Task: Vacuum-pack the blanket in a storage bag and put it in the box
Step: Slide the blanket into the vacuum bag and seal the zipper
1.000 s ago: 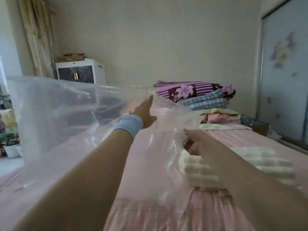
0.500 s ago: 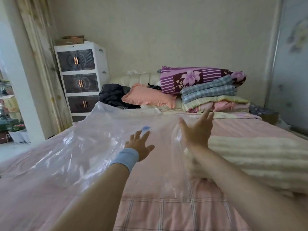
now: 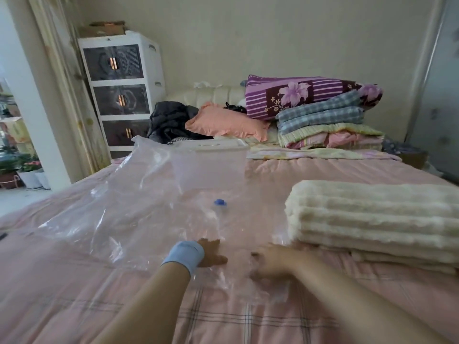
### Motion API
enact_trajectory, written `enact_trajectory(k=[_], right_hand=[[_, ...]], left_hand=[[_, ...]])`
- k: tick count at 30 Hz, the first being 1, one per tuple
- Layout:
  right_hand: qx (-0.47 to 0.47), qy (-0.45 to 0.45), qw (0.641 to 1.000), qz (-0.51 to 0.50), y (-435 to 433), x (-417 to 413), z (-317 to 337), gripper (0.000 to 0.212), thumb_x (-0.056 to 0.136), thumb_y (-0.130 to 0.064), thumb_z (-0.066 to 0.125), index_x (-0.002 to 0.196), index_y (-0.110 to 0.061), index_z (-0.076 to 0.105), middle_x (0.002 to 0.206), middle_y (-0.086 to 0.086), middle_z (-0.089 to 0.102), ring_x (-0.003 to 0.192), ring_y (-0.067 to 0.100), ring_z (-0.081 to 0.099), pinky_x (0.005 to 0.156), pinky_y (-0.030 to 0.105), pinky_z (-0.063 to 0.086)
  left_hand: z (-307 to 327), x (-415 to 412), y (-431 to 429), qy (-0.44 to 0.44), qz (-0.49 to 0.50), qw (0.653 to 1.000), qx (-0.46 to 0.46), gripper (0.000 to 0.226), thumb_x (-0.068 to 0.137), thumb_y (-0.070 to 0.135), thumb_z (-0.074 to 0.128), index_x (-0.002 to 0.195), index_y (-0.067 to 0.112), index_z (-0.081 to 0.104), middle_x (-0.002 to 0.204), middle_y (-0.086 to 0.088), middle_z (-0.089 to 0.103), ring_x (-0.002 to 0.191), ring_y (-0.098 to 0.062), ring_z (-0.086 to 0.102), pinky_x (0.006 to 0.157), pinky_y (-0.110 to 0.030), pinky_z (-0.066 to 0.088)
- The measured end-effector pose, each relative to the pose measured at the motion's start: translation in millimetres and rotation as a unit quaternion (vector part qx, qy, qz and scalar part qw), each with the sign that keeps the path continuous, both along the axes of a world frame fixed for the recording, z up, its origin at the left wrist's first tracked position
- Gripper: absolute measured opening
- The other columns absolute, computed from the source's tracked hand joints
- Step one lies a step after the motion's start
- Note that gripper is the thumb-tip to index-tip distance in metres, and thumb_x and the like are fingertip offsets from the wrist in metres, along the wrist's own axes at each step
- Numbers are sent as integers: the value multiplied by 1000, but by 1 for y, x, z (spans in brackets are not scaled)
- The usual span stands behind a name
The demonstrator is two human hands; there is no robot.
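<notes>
Fingers of the left hand (image 3: 211, 253) are laid flat & relaxed on the near edge of the clear plastic storage bag (image 3: 124, 219), nothing gripped; they are partly hidden behind the wrist, where a light-blue wristband (image 3: 183, 254) is worn. Fingers of the right hand (image 3: 270, 263) are blurred; they are set down on the same near edge of the bag, but whether plastic is pinched can't be told.

The bag is spread out, crumpled, over the pink checked bed cover (image 3: 62, 294), w/ its blue round valve (image 3: 219, 202) facing up near the middle. The far part of the bag is draped against a clear plastic box (image 3: 211, 170), which is topped w/ a white lid (image 3: 213, 144).

The cream ribbed fluffy blanket (image 3: 372, 219) is folded & lies on the bed just beside the bag's right edge, outside the bag, next to the right hand.

Further back: a pink pillow (image 3: 226, 122), a stack of folded bedding (image 3: 323, 112), a white drawer unit (image 3: 121, 88).
</notes>
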State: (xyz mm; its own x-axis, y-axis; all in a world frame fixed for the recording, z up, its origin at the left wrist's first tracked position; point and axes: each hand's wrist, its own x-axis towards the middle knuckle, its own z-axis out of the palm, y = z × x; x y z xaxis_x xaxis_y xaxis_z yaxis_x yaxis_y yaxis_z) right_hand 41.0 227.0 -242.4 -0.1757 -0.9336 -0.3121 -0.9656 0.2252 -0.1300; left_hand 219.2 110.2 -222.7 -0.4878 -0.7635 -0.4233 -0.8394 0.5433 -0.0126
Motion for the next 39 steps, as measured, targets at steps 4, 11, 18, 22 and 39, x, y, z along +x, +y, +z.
enact_trajectory(k=[4, 11, 18, 22, 39], right_hand=[[-77, 8, 997, -19, -4, 10, 19, 41, 90, -58, 54, 94, -20, 69, 109, 1, 67, 104, 24, 60, 90, 34, 43], [-30, -26, 999, -6, -14, 34, -10, 98, 79, -69, 63, 157, -46, 7, 168, 5, -7, 155, 27, -8, 120, 61, 7], [-131, -117, 984, 3, -21, 41, 0, 63, 89, -53, 62, 147, -37, 46, 157, -4, 42, 143, 19, 39, 117, 38, 30], [-69, -14, 997, 21, -22, 30, -15, 68, 91, -59, 52, 153, -46, 29, 167, -3, 17, 155, 18, 9, 120, 53, 11], [-458, 84, 883, 67, 13, -14, 12, 30, 85, -24, 57, 112, -19, 71, 120, 3, 66, 116, 27, 57, 94, 40, 41]], left_hand=[[30, 4, 19, -41, 43, 997, 55, 67, 94, 60, 45, 146, 19, 42, 154, -8, 35, 139, -30, 36, 109, -42, 33], [11, 9, 3, 7, 43, 996, -80, 79, 85, 66, 54, 146, 17, 40, 150, -10, 39, 134, -33, 42, 110, -44, 36], [-16, 45, -28, -60, 58, 994, -68, 106, 75, 72, 63, 155, 33, 6, 163, -8, -7, 149, -37, -5, 117, -59, 7], [-5, 36, -32, -64, 73, 983, -157, 90, 79, 59, 68, 152, 33, 23, 159, -4, 21, 145, -33, 22, 113, -63, 19], [17, -43, 27, 152, -13, 985, -80, 70, 92, 55, 52, 151, 28, 28, 156, -1, 32, 139, -25, 37, 112, -41, 34]])
